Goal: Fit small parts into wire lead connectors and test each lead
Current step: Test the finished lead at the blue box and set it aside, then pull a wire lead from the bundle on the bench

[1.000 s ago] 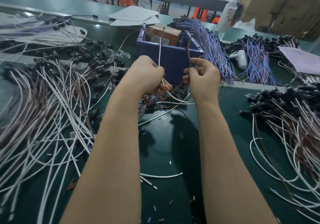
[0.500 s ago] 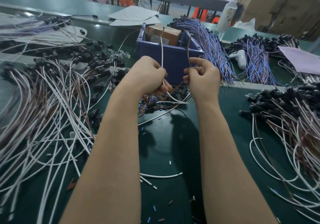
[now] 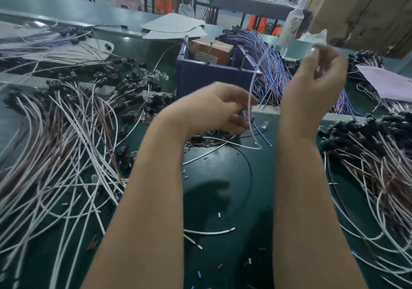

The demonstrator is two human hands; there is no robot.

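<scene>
White lead [image 3: 256, 70] arcs up from the left hand [image 3: 211, 108], whose curled fingers pinch it low over the green table [image 3: 223, 204], in front of the blue bin [image 3: 211, 79]. Right hand [image 3: 316, 83] hangs higher and apart, too blurred to tell its grip.

Bin [image 3: 211, 83] at back middle of table [image 3: 236, 208]; box [image 3: 211, 51] in bin; left wire pile [image 3: 55, 146] left; right wire pile [image 3: 379, 168] right; wire bundle [image 3: 273, 67] right of bin; bottle [image 3: 292, 24] behind bundle.

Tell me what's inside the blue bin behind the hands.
A brown cardboard box with a white label sits inside the blue bin, with thin rods standing upright. The bin's front wall hides whatever lies under or beside the box.
</scene>
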